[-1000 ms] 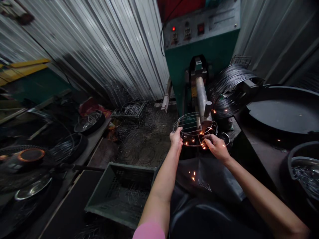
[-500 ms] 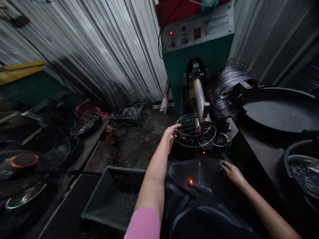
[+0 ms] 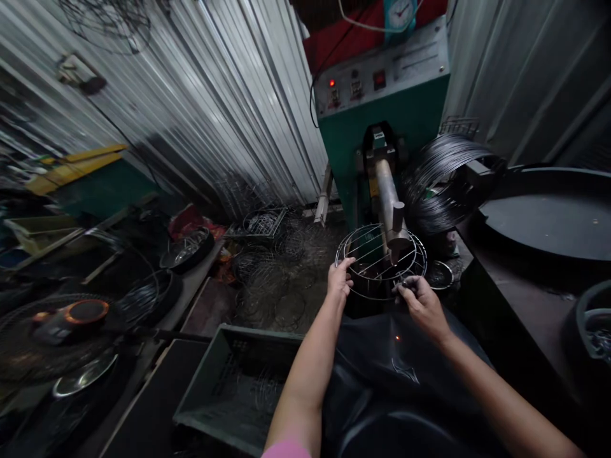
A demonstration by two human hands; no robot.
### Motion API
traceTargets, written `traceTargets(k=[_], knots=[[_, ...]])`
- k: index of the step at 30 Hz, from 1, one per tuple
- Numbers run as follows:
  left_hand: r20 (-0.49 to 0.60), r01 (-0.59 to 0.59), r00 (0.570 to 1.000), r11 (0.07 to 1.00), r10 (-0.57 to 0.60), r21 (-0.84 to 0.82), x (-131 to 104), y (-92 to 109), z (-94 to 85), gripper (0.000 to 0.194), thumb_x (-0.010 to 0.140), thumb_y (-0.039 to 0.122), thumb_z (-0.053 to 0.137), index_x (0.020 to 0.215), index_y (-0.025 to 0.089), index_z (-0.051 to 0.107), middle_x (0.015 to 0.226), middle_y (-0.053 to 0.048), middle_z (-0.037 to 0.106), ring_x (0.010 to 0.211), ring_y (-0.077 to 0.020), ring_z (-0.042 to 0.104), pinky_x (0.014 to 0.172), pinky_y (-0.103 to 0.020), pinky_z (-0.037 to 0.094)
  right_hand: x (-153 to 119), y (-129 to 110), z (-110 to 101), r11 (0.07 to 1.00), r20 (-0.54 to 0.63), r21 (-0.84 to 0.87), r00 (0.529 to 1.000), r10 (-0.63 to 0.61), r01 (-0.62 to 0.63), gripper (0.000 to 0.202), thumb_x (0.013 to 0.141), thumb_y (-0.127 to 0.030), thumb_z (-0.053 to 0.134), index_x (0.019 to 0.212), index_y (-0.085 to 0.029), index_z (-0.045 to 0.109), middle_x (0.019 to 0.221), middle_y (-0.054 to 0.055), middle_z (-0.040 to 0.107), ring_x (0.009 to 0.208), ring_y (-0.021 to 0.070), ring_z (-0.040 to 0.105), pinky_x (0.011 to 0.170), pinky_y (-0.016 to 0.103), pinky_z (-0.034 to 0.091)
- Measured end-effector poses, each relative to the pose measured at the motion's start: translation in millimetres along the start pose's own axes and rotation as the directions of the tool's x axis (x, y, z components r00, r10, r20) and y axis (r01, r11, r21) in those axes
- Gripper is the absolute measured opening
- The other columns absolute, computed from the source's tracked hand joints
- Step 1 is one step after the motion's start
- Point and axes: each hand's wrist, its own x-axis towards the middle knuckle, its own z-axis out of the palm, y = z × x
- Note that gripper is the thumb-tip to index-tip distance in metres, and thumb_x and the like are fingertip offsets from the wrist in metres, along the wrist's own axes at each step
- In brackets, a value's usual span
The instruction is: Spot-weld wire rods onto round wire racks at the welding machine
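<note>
A round wire rack (image 3: 375,263), with two rings and cross wires, sits under the metal electrode (image 3: 397,235) of a green spot-welding machine (image 3: 382,102). My left hand (image 3: 340,278) grips the rack's left rim, thumb over the wire. At the front right of the rim, my right hand (image 3: 419,299) is pinched closed, its fingertips close to the wire. Whatever lies between those fingertips is too small and dark to name. Several short bent wires (image 3: 405,370) rest on the black apron (image 3: 382,407) over my lap, and an orange spark (image 3: 398,338) glows above it.
A coil of wire (image 3: 451,178) stands right of the machine, before a large black pan (image 3: 548,222). A small bowl (image 3: 440,275) sits beside the rack. At lower left is a green plastic crate (image 3: 200,388); wire pieces (image 3: 272,267) pile on the floor behind it.
My right hand has moved from above the apron up to the rack's front rim. My left hand still holds the rack. Sparks on the apron have dwindled, and the view has shifted left.
</note>
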Motion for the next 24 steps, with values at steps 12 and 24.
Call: traceTargets(k=[12,24], knots=[[0.019,-0.103,0.994,0.994,0.104,-0.047,-5.4,-0.1,8.4,0.048,0.048,0.03,0.076,0.081,0.019,0.043,0.054,0.01,0.037,0.036,-0.0005,0.026,0.034,-0.015,0.011,12.3,6.5,-8.4,0.971,0.123,-0.232,0.992,-0.028,0.056,0.021,0.079,-0.039,0.05,0.086,-0.021,0.059,0.066,0.003,0.066,0.058,0.0181,0.061,0.056,0.029,0.047],[0.004,-0.102,0.995,0.995,0.102,0.007,-7.1,-0.9,16.7,0.04,0.05,0.032,0.076,0.073,0.017,0.047,0.048,0.009,0.036,0.035,-0.002,0.027,0.033,-0.016,0.012,16.4,1.8,-13.7,0.995,0.113,-0.098,0.994,0.003,0.008,0.028,0.076,-0.046,0.055,0.085,-0.019,0.058,0.071,0.003,0.067,0.06,0.0167,0.063,0.057,0.028,0.05]])
